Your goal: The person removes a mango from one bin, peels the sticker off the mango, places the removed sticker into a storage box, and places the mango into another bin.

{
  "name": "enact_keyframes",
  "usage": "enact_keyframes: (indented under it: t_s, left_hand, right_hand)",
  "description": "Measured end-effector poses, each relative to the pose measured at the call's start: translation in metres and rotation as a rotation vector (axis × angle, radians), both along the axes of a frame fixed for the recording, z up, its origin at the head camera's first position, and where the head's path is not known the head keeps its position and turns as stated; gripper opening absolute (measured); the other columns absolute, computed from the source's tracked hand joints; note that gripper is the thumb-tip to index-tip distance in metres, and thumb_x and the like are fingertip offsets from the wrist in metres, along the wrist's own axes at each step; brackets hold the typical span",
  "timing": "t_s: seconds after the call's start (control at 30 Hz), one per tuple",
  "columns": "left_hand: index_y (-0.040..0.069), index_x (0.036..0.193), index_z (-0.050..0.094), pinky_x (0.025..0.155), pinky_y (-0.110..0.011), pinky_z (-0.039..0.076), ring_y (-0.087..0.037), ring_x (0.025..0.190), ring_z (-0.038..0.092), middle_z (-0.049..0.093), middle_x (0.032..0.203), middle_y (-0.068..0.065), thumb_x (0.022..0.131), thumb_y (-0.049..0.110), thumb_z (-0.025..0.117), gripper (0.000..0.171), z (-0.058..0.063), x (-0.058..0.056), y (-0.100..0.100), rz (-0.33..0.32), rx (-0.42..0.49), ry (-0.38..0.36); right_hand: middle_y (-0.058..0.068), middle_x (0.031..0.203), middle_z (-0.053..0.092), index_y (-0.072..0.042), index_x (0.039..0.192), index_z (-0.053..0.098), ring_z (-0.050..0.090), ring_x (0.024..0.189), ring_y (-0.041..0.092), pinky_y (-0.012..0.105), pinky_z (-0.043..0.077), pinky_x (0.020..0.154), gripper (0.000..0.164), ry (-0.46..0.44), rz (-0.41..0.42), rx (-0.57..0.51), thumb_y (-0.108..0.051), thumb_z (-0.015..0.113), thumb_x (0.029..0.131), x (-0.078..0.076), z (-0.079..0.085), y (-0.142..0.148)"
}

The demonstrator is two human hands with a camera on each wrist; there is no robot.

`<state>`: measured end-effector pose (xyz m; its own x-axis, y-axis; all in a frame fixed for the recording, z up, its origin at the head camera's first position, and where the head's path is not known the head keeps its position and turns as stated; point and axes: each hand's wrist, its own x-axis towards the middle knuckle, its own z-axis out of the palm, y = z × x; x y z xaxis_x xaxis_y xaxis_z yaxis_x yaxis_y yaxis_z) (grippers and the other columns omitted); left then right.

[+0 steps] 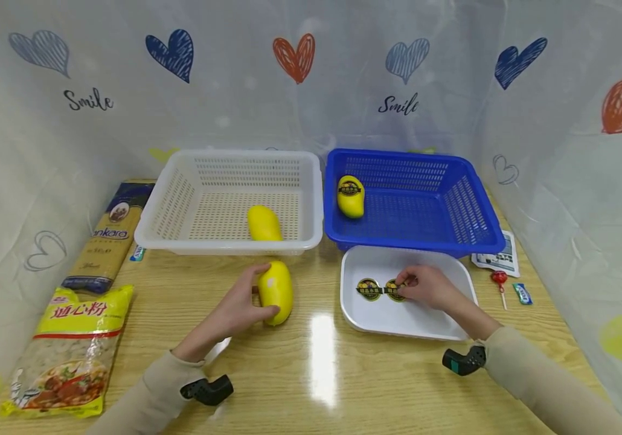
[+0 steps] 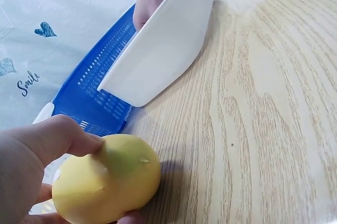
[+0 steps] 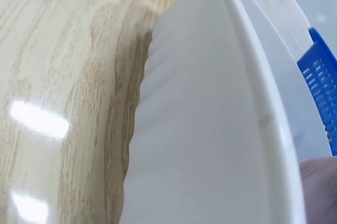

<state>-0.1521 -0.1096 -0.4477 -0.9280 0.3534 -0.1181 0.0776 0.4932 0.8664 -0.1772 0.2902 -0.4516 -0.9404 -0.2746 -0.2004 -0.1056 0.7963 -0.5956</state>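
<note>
My left hand (image 1: 243,303) grips a yellow mango (image 1: 276,294) at the front of the white basket. In the left wrist view, the thumb lies over one side of this mango (image 2: 118,174). Over the white tray (image 1: 430,323), my right hand (image 1: 425,285) pinches the right edge of a round black-and-gold sticker (image 1: 392,291). Beside it in the tray lies a matching sticker (image 1: 368,290). The right wrist view is mostly filled by the tray's side wall (image 3: 195,113), hiding the fingertips.
A white basket (image 1: 229,244) holds another mango (image 1: 264,223). Inside the blue basket (image 1: 414,241) lies a mango bearing a sticker (image 1: 351,202). Two food packages, a pasta pack (image 1: 107,241) and a yellow bag (image 1: 69,356), line the left. A red lollipop (image 1: 499,278) lies right of the tray.
</note>
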Motion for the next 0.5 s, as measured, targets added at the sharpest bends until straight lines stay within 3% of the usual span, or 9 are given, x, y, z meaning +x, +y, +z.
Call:
enact_keyframes:
  t_s: [0.1,0.27,0.33,0.5]
  left_hand:
    - [-0.001,0.146,0.031,0.088,-0.046,0.051,-0.043,0.118,0.051,0.032,0.147,-0.024,0.079,0.008,0.078,0.082,-0.0004,-0.0002,0.0004,-0.003,0.003,-0.006]
    - [-0.002,0.145,0.032,0.087,-0.047,0.051,-0.043,0.117,0.051,0.033,0.147,-0.025,0.08,0.009,0.078,0.081,-0.0007,-0.0004,-0.0003,-0.009,0.006,0.001]
    - [-0.002,0.145,0.032,0.088,-0.047,0.051,-0.043,0.117,0.051,0.033,0.147,-0.025,0.08,0.01,0.078,0.081,-0.0004,-0.0003,-0.0006,-0.01,0.003,0.003]
    - [-0.002,0.145,0.033,0.089,-0.047,0.05,-0.042,0.117,0.051,0.033,0.146,-0.025,0.08,0.011,0.079,0.081,-0.0002,-0.0004,-0.0008,-0.014,0.0,0.007]
  right_hand:
    - [0.0,0.08,0.064,-0.006,0.087,0.07,0.055,0.074,0.015,0.031,0.045,0.067,0.012,0.054,0.031,0.025,-0.011,0.076,0.079,0.0011,0.0021,-0.0013]
    - [-0.002,0.073,0.062,-0.007,0.08,0.07,0.05,0.071,0.014,0.032,0.042,0.064,0.01,0.224,0.098,0.063,-0.009,0.077,0.073,0.0044,0.0036,-0.0043]
    - [-0.002,0.075,0.063,-0.007,0.081,0.071,0.053,0.072,0.014,0.031,0.044,0.066,0.009,0.21,0.119,0.058,-0.008,0.077,0.075,0.0046,0.004,-0.0054]
    - [0.0,0.084,0.068,-0.003,0.092,0.071,0.061,0.078,0.013,0.031,0.051,0.071,0.01,0.034,0.147,0.015,-0.003,0.071,0.082,0.0034,0.0083,-0.006]
